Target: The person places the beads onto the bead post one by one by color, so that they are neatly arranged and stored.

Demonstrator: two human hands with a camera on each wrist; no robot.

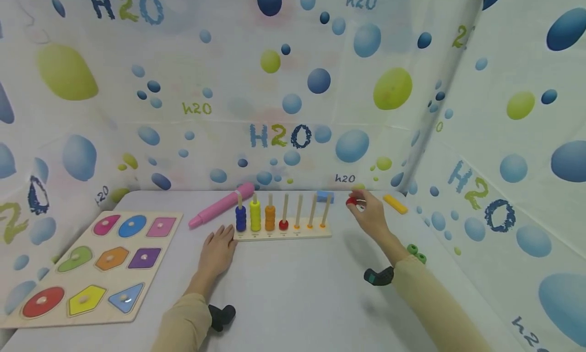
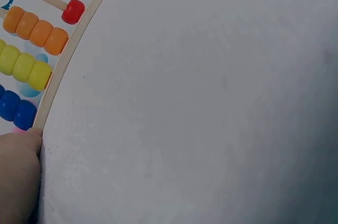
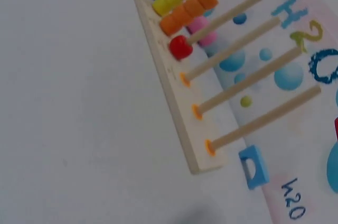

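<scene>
A wooden bead stand with several upright pegs is in the middle of the table. Blue beads, yellow beads and orange beads are stacked on its left pegs. A single red bead sits at the foot of the following peg; the three rightmost pegs are bare. My left hand rests flat on the table, its fingertips at the stand's left end, the thumb touching the corner. Raised right of the stand, my right hand pinches another red bead between thumb and fingers.
At left lies a wooden shape puzzle board. Behind the stand are a pink marker-shaped tube and a blue block with a cutout. A yellow block lies at back right. Green beads are beside my right forearm. Printed sheets wall the table.
</scene>
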